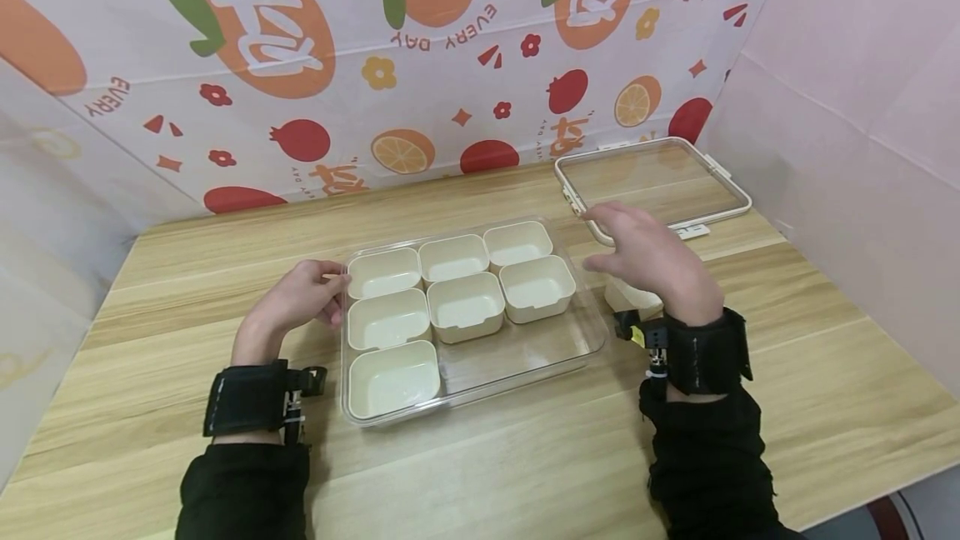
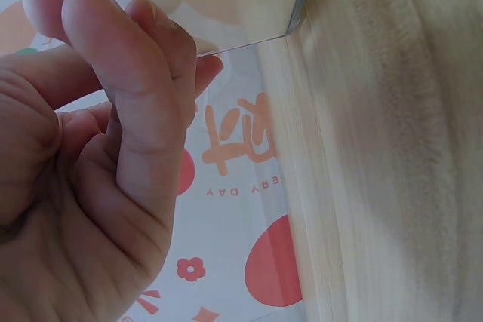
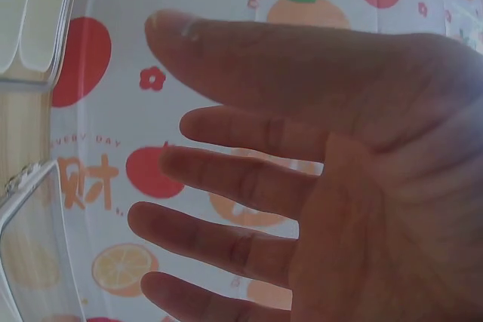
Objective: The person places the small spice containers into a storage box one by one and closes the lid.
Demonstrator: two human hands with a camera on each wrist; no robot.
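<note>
A clear plastic box (image 1: 517,357) holds several cream cups in rows, one of them a cup (image 1: 393,379) at its near left corner. The rest of the near row shows bare clear bottom. My left hand (image 1: 303,294) grips the box's left wall with bent fingers; in the left wrist view the hand (image 2: 121,126) is at the box's corner. My right hand (image 1: 648,252) hovers off the box's right side, thumb and fingers spread, and the right wrist view shows nothing in the hand (image 3: 302,179). Below it sits another cream cup (image 1: 632,298), partly hidden by the hand.
A clear lid (image 1: 652,182) with a white rim and side clips lies at the back right of the wooden table (image 1: 487,473), by the wall. Fruit-printed cloth (image 1: 435,90) hangs along the back, and a pale cloth (image 1: 862,107) hangs on the right.
</note>
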